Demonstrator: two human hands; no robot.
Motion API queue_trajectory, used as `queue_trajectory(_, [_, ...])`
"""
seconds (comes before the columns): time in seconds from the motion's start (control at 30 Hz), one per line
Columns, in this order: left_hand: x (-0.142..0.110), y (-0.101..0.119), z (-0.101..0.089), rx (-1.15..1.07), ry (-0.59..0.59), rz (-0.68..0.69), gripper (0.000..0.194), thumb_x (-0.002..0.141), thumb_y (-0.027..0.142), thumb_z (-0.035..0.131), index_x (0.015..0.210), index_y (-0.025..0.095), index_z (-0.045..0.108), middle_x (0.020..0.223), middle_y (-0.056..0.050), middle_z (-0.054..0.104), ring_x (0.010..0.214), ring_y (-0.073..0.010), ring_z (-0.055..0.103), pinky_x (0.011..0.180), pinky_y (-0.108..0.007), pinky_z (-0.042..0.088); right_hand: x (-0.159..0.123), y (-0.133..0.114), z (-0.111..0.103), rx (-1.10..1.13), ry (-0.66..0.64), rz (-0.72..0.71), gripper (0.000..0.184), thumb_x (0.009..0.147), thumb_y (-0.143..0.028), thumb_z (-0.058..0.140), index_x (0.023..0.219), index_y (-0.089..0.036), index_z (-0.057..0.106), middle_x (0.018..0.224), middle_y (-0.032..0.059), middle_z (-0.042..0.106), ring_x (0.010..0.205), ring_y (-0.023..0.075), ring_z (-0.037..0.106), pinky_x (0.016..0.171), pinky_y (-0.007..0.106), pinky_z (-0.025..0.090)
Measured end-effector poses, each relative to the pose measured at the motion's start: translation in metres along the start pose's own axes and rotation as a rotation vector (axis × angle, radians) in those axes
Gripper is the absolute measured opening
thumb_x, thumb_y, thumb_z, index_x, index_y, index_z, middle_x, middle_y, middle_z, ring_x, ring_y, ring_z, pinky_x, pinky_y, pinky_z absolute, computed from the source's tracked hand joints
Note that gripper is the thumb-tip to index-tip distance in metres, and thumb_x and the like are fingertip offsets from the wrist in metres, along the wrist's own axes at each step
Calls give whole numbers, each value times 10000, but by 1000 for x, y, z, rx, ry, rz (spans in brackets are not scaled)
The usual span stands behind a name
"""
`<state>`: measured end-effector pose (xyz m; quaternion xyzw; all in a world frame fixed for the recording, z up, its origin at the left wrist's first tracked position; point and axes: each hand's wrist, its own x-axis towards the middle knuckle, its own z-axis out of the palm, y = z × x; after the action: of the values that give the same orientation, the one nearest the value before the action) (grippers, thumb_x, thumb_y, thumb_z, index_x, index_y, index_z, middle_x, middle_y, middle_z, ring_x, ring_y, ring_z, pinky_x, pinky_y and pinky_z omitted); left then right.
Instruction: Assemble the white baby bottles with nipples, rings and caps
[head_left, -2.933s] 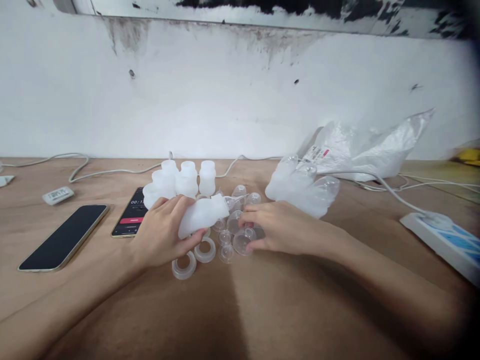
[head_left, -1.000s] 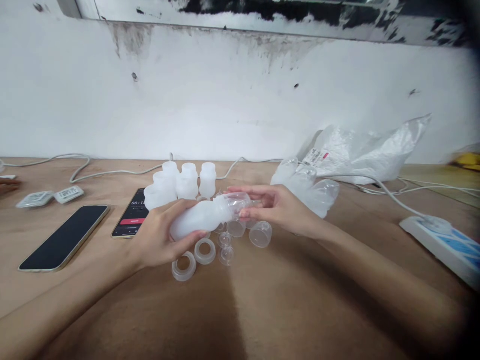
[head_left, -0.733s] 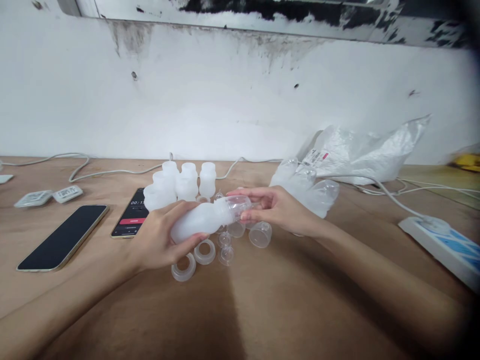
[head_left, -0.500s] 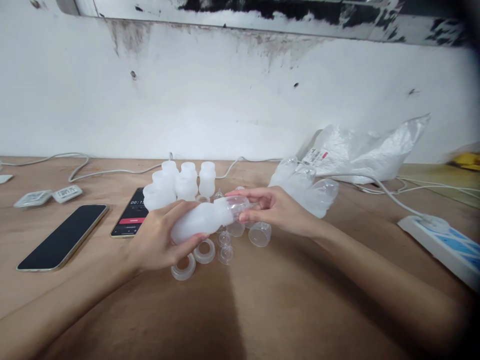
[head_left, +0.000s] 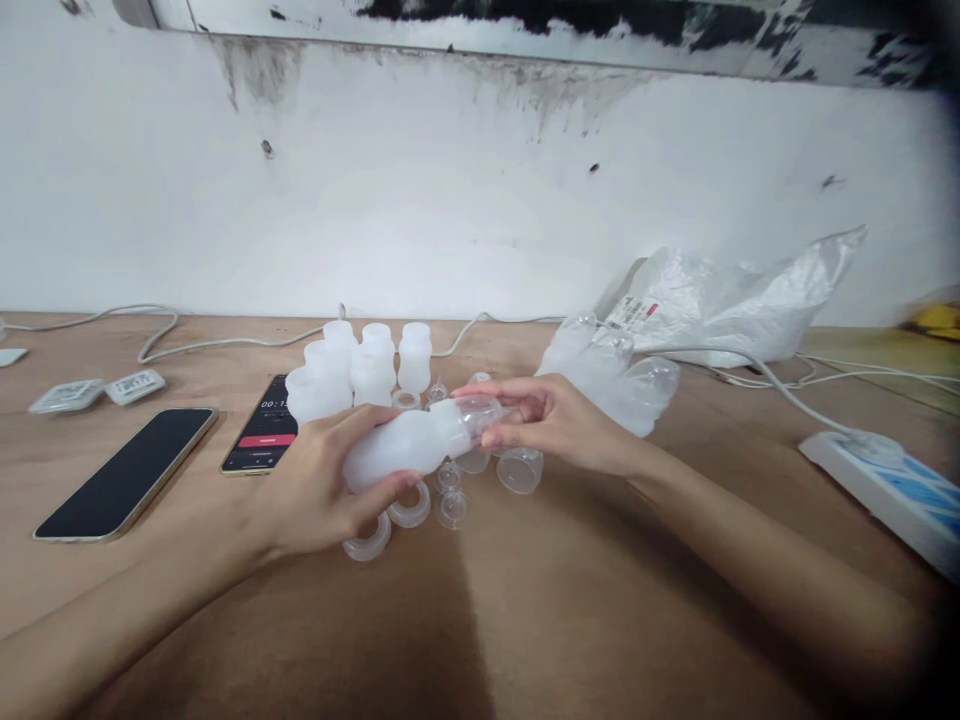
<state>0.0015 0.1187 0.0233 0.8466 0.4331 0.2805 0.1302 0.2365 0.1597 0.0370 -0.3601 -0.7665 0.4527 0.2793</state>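
Note:
My left hand [head_left: 319, 488] is wrapped round a frosted white plastic bottle [head_left: 401, 446], held on its side above the table. My right hand [head_left: 559, 420] pinches a clear plastic cap [head_left: 480, 411] at the bottle's neck. Under the hands lie white rings [head_left: 409, 505], small clear teats [head_left: 451, 505] and a clear cap [head_left: 520, 470]. Several white bottles [head_left: 364, 368] stand upright behind them.
Two phones [head_left: 124, 473] [head_left: 265, 432] lie at the left on the wooden table [head_left: 480, 620], with small white tags [head_left: 135, 385] and a white cable [head_left: 195, 345]. A clear bag of bottles [head_left: 615, 375] and a plastic bag [head_left: 735, 295] lie at the right, and a power strip [head_left: 885, 478].
My right hand picked a clear cap from the table and brought it onto the neck of the bottle in my left hand. Over the last second the hands barely moved.

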Motion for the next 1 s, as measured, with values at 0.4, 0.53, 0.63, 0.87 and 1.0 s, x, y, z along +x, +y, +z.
queue_trajectory(0.4, [9,10,-10,-474,-249,-354,332,741,466,534,846,153,566,734,6,564,667,-149,514,537,-213,355,-2,-9,0,-20,7,-61,386,657,-253,681,1033,-203,610,848,-28,630,408,0,344,385,148,318])
queue_trajectory(0.53, [8,11,-6,-496,-215,-362,309,742,457,549,843,165,559,712,22,542,649,-133,498,538,-207,355,-1,-8,1,40,15,-73,371,655,-209,681,1015,-192,591,1030,7,613,492,11,494,455,147,423])
queue_trajectory(0.63, [6,15,-3,-517,-177,-364,308,753,447,544,904,179,552,751,19,558,682,-144,518,574,-219,386,-1,-7,3,93,7,-98,368,662,-197,681,1012,-187,567,1055,17,601,581,39,571,528,166,481])
queue_trajectory(0.87, [-9,25,6,-536,1,-179,426,778,404,524,1158,253,406,1137,-38,515,1029,-207,481,787,-289,441,-24,-47,-19,-103,238,-277,411,738,-275,617,1126,-219,492,922,-3,616,806,121,600,678,242,496])
queue_trajectory(1.0, [-18,31,9,-418,33,-172,476,775,375,541,1205,308,347,1212,-36,449,956,-195,513,811,-329,461,-54,-73,-43,-353,646,-404,360,747,-408,562,1047,-210,578,893,-19,610,811,137,580,671,267,440])
